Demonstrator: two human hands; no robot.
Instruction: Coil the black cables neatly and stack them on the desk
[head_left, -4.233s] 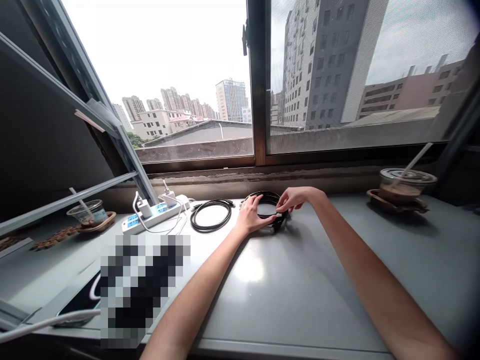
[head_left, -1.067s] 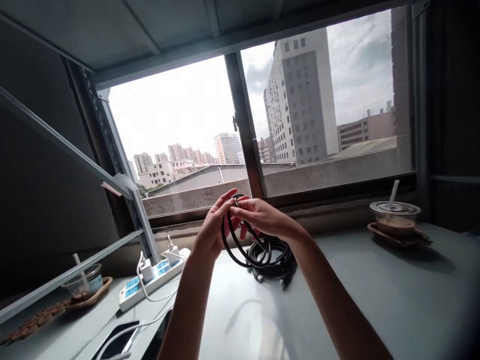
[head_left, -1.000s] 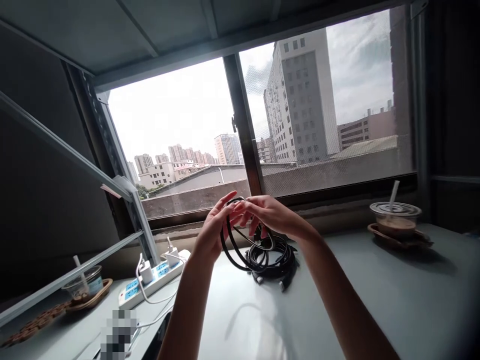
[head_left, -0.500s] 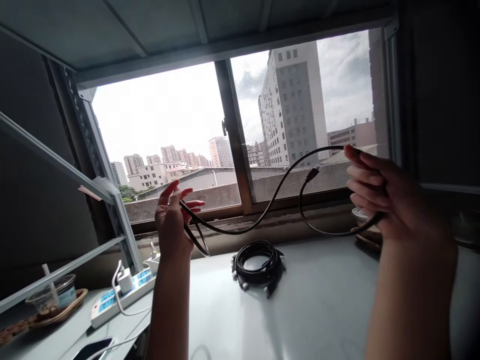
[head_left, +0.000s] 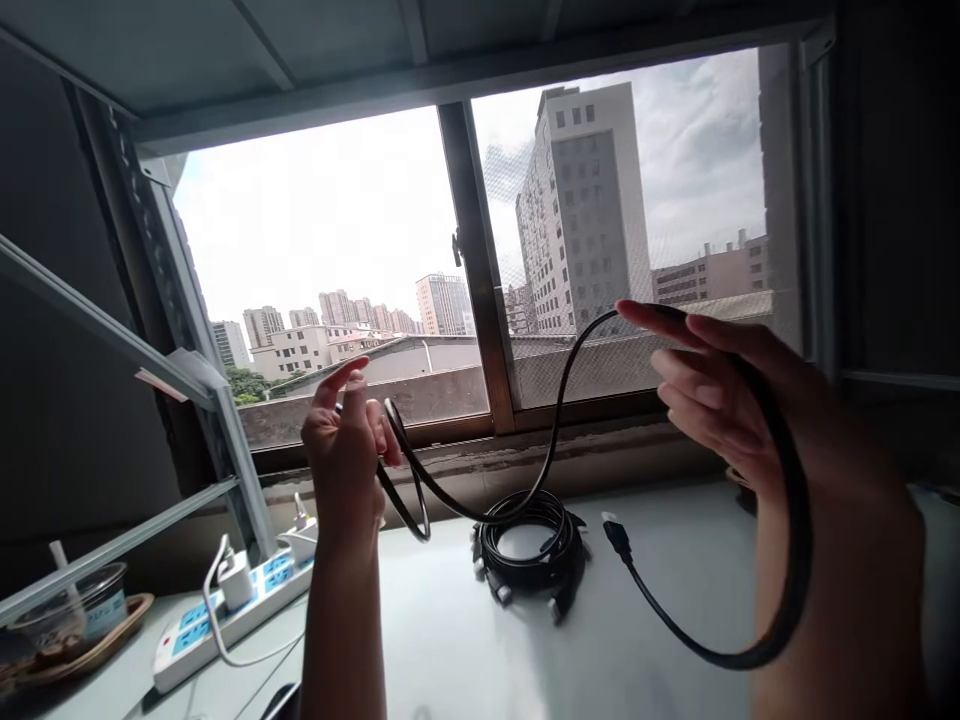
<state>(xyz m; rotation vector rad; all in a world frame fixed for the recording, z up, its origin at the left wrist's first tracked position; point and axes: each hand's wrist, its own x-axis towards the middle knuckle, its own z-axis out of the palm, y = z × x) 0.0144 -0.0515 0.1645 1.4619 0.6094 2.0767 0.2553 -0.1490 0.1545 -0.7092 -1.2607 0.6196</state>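
A black cable point(head_left: 556, 430) hangs in a sagging curve between my two hands. My left hand point(head_left: 345, 420) is closed on one part of it, with a small loop dangling below the fingers. On the other side, my right hand point(head_left: 720, 400) supports the cable between thumb and index finger, the other fingers curled. From there the cable bends down past the wrist and round to a free end with a black plug point(head_left: 616, 535) and a pale metal tip. Beneath, on the white table point(head_left: 480, 650), lies a coiled bundle of black cables point(head_left: 532, 565) with several plugs sticking out.
A white power strip point(head_left: 217, 620) with plugged-in chargers lies at the left, near a plastic cup point(head_left: 105, 605) with a straw in a cardboard holder. A metal frame point(head_left: 240, 480) stands at the left before the window point(head_left: 472, 250); a shelf spans overhead.
My right hand has shifted left and its index finger now stretches along the cable. The free plug has dropped lower, and the cable sags more, down over the coiled bundle.
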